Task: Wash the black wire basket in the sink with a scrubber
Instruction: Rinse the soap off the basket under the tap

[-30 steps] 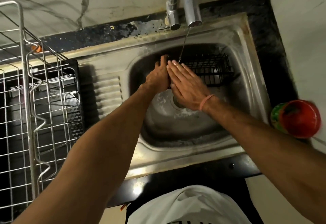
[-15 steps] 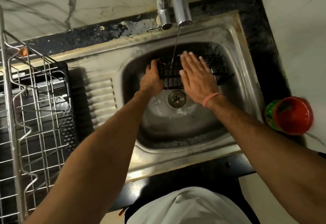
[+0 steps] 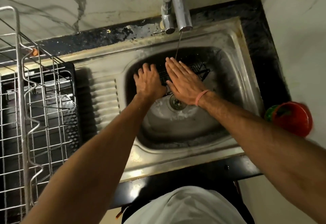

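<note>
The black wire basket (image 3: 201, 70) lies in the steel sink (image 3: 229, 86) under a thin stream of water from the tap (image 3: 181, 12). My left hand (image 3: 150, 82) grips the basket's left end, fingers curled over its edge. With straight fingers, my right hand (image 3: 185, 82) lies flat on top of the basket, under the stream. A pink band circles the right wrist. Both hands hide most of the basket. No scrubber is in view.
A steel dish rack (image 3: 35, 109) stands on a black tray at the left of the ribbed drainboard (image 3: 104, 97). On the counter to the sink's right sits a red cup (image 3: 292, 118) with something green behind it. The drain (image 3: 176, 102) shows below my hands.
My right hand slid from beside the left hand onto the basket, then back left across it. The left hand keeps its hold. The camera shifted slightly.
</note>
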{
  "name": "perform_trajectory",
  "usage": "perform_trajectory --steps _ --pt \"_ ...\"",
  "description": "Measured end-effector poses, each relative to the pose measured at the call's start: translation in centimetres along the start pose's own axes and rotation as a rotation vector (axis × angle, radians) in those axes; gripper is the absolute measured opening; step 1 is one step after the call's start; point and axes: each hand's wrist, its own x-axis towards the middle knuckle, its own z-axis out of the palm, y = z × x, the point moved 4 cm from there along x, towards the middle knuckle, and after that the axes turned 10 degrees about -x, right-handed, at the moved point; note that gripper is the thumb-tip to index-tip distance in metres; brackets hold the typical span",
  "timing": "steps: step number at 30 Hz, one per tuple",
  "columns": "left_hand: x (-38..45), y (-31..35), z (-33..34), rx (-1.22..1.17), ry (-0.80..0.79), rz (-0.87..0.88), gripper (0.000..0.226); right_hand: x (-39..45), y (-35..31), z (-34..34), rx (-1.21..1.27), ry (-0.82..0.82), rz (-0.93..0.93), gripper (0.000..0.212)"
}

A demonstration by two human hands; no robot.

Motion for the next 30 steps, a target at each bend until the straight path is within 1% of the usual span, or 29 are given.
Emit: perform_trajectory --steps 1,2,3,4,5,6,7,10,11,12,14,15,16,17,19,20,21,22,24,25,26,28,29,30 --pt "0.4 0.2 -0.1 0.047 -0.037 0.013 0.102 -0.3 0.9 0.0 -0.015 -0.004 -0.036 0.067" --pt "0.7 0.2 -0.3 0.060 -0.061 0.027 0.103 -0.4 2.3 0.0 -0.024 -0.005 -0.032 0.066" --pt "0.6 0.0 -0.3 0.050 -0.072 0.035 0.103 -0.7 3.9 0.0 -0.013 -0.007 0.030 0.065" --pt "0.4 -0.2 -0.3 0.043 -0.066 0.039 0.102 -1.1 5.4 0.1 0.020 -0.015 0.139 0.065" --pt "-0.1 -0.3 -0.2 0.043 -0.046 0.030 0.100 -1.7 6.2 0.1 0.049 -0.023 0.245 0.065" --pt "-0.4 -0.3 -0.1 0.046 -0.021 0.018 0.097 -2.2 5.8 0.1 0.059 -0.011 0.300 0.065" --pt "-0.8 -0.2 0.0 0.045 -0.004 0.010 0.094 -2.4 4.5 0.1 0.045 0.002 0.285 0.066" --pt "-1.3 -0.1 0.1 0.025 0.023 0.011 0.090 -2.9 0.1 0.2 -0.001 0.021 0.025 0.067" --pt "-1.3 -0.1 0.1 0.028 0.016 0.009 0.090 -3.0 0.2 0.5 0.018 0.020 0.005 0.066" --pt "-1.4 -0.1 0.1 0.030 0.006 0.002 0.092 -2.9 1.1 0.5 0.037 0.021 0.033 0.065" --pt "-1.4 0.1 0.2 0.018 0.000 -0.018 0.093 -2.9 3.4 0.7 0.079 0.017 0.208 0.065" --pt "-1.4 0.2 0.2 0.017 0.006 -0.031 0.092 -2.9 3.9 0.6 0.083 0.020 0.292 0.065" --pt "-1.4 0.2 0.2 0.017 0.011 -0.047 0.092 -2.6 3.4 0.3 0.090 0.021 0.322 0.066" --pt "-1.4 0.2 0.3 0.014 0.013 -0.057 0.092 -2.1 2.3 0.1 0.082 0.025 0.295 0.067" --pt "-1.4 0.2 0.4 0.010 0.018 -0.055 0.092 -1.9 -0.2 0.1 0.019 0.022 0.111 0.069" --pt "-1.5 0.3 0.4 0.016 0.014 -0.049 0.093 -2.0 -0.3 0.4 0.001 0.019 0.026 0.068" --pt "-1.5 0.4 0.4 0.020 0.010 -0.045 0.091 -2.1 0.6 0.5 0.002 0.023 -0.010 0.067" --pt "-1.4 0.5 0.4 0.019 0.010 -0.046 0.089 -2.0 1.9 0.6 0.016 0.025 0.022 0.066" --pt "-1.3 0.5 0.4 0.015 0.026 -0.055 0.085 -2.0 3.8 0.6 0.063 0.011 0.236 0.066" --pt "-1.3 0.5 0.3 0.012 0.034 -0.058 0.083 -1.8 3.6 0.4 0.074 0.006 0.298 0.068" --pt "-1.3 0.5 0.3 0.008 0.039 -0.059 0.083 -1.5 2.5 0.2 0.059 -0.004 0.275 0.070" --pt "-1.3 0.4 0.4 0.002 0.031 -0.051 0.084 -1.3 0.3 0.4 -0.008 -0.001 0.059 0.070" --pt "-1.3 0.4 0.5 0.002 0.024 -0.048 0.085 -1.5 0.6 0.5 -0.003 0.002 -0.013 0.068" --pt "-1.3 0.5 0.5 0.005 0.020 -0.047 0.085 -1.6 1.6 0.6 0.006 0.002 -0.010 0.067"
